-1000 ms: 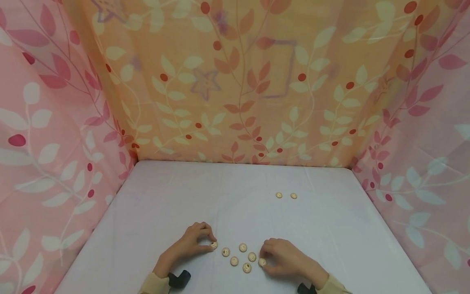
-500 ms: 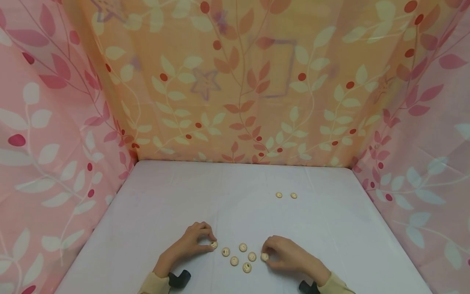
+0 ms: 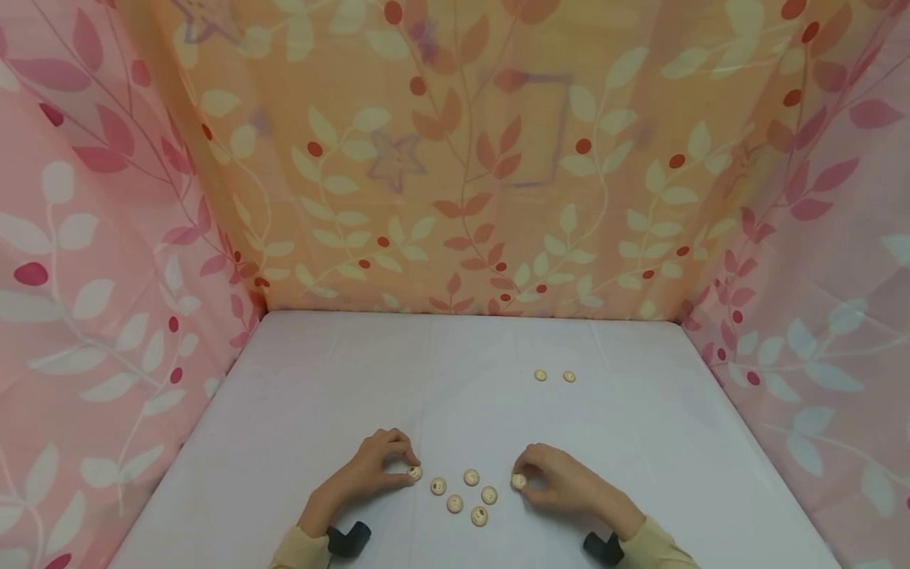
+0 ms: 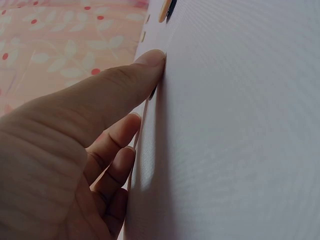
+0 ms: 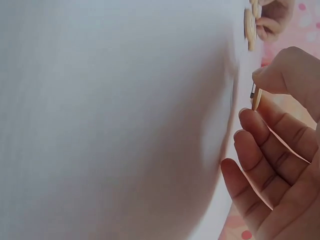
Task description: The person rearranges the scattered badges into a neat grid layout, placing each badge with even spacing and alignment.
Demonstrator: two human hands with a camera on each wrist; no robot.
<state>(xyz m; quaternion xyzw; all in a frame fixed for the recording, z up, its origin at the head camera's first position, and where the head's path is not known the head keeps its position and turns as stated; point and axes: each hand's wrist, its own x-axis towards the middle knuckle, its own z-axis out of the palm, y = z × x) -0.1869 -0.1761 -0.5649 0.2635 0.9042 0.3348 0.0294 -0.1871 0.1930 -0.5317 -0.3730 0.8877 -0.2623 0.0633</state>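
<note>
Thumb and fingertip of my left hand [image 3: 373, 466] pinch a small round wooden disc [image 3: 415, 472] with a dark face-like mark, low at the table. In the left wrist view the thumb [image 4: 142, 70] hides most of that disc. My right hand [image 3: 562, 478] pinches a similar pale disc [image 3: 519, 481] between thumb and index finger. Its edge [image 5: 257, 99] shows in the right wrist view, with a thin dark metal piece on its back; the other fingers are loosely bent. Between the hands lie several more face-marked discs [image 3: 455, 503], flat on the white cloth.
Two more discs, a left one [image 3: 541, 375] and a right one [image 3: 569, 377], lie side by side farther back on the white table [image 3: 320, 371]. Leaf-patterned curtains [image 3: 462, 158] hang around the back and both sides. Dark wrist mounts [image 3: 350, 540] sit beneath the sleeves.
My right hand has moved away from the near side and slightly right with its disc, out from the group. The left hand and the other discs have stayed put.
</note>
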